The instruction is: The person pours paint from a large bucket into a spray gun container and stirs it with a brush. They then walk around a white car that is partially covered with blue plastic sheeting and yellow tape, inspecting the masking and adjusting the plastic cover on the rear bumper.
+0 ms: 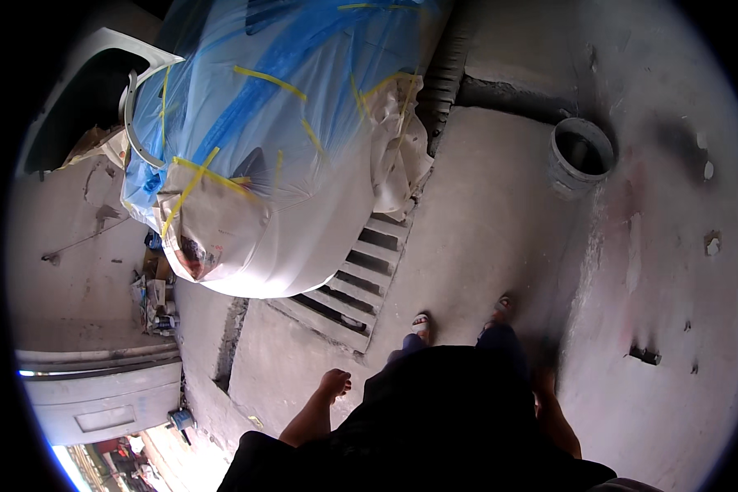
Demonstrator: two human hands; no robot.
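Note:
My left hand (336, 384) hangs beside my body above the grey floor, its fingers curled in, with nothing visible in them. My right hand (541, 384) hangs low at my other side, dark and partly hidden by my clothing, so its fingers do not show clearly. Ahead and to the left stands a vehicle wrapped in clear and blue plastic film (246, 107). Yellow tape (271, 82) and brown masking paper (213, 217) are stuck to it. Its rounded white end (303, 254) lies nearest to me. Neither hand touches it.
A slotted floor grate (361, 279) runs beside and under the vehicle. A round bucket (580, 156) stands ahead by the stained right wall (664, 246). At the far left are a pale curved panel (131, 115), a heap of clutter (157, 303) and a light-coloured panel (107, 402).

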